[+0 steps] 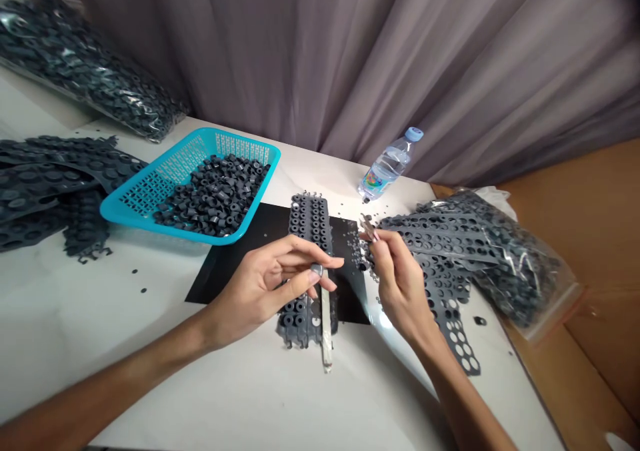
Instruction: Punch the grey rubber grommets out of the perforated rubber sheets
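Note:
My left hand (270,278) is over a strip of dark rubber moulded parts (310,221), with a small dark rubber bushing (317,270) pinched between thumb and fingers. A pale flat bar (326,334) lies lengthwise on the strip, its upper part hidden by my fingers. To the right, my right hand (400,281) is closed around a small metal tool with pointed tips, seemingly tweezers (369,230). Those tips point up and left, apart from the strip. Beneath the strip is a black mat (225,271).
A blue basket (107,208) of loose rubber bushings stands at left, near moulded sheets (30,191) and a filled bag (90,64). At right are punched sheets (440,238), another bag (520,278), a water bottle (390,168) and small scraps (356,248).

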Demonstrator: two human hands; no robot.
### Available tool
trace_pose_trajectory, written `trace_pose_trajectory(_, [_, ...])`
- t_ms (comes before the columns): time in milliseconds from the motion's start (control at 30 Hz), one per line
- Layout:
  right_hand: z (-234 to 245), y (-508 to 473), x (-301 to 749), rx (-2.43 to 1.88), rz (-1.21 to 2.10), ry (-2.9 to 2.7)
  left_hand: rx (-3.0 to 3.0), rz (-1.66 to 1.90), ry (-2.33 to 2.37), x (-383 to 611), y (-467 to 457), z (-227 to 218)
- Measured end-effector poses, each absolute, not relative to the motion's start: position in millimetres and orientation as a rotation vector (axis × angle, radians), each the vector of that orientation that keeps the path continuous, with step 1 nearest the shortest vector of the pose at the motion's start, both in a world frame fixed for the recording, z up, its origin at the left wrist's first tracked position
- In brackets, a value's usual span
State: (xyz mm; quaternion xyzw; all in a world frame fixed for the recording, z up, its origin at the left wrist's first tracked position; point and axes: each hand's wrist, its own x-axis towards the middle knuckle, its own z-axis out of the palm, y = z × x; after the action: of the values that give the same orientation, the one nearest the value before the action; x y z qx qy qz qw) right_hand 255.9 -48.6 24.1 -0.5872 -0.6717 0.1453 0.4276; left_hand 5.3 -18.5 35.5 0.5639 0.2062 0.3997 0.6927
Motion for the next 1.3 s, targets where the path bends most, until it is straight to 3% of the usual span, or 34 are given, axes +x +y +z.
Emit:
trace_pose_trajectory(367, [23.5,-79.9,232.7,-1.062,0.154,-1.926,1.246,0.996,0.525,7.9,-21.9,30.8])
trace_pose_trajectory(1300, [25.0,-78.6,233.9,-1.101,-0.001,-2.037,1.294,0.943,0.567,6.9,-24.7,34.6])
